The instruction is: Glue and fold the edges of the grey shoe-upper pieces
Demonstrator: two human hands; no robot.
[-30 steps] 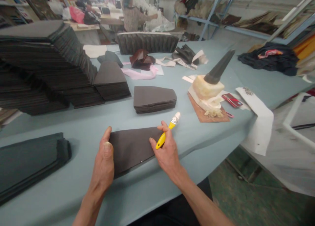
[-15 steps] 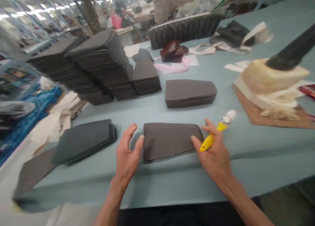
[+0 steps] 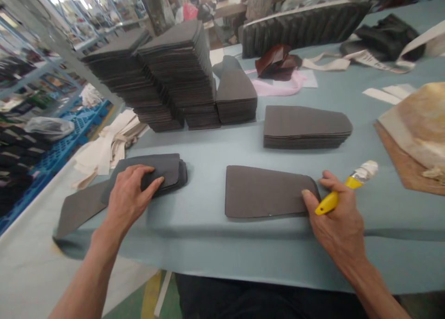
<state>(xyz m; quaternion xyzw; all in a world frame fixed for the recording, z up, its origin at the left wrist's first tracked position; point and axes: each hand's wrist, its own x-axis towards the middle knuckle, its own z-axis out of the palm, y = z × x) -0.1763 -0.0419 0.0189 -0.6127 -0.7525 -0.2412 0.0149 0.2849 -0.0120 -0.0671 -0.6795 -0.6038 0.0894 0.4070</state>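
Observation:
My right hand (image 3: pixel 337 212) holds a yellow-handled paintbrush (image 3: pixel 328 203), its bristles coated white and pointing away to the right. The thumb of that hand touches the right end of a dark grey-brown panel (image 3: pixel 266 191) lying flat in front of me. On the left, my left hand (image 3: pixel 134 189) rests over a small pile of dark panels (image 3: pixel 160 163), fingers and thumb apart on the top one. Partly under that pile lies a single brown panel (image 3: pixel 81 205).
Tall stacks of dark panels (image 3: pixel 181 73) stand at the back left, and a lower stack (image 3: pixel 306 126) sits behind the panel before me. A yellowish covered container (image 3: pixel 417 124) stands on a brown board at right. Cream strips (image 3: pixel 107 145) lie at the left edge.
My left hand has moved left, from beside the flat panel onto the small pile. My right hand keeps the brush at the panel's right end. The view has shifted.

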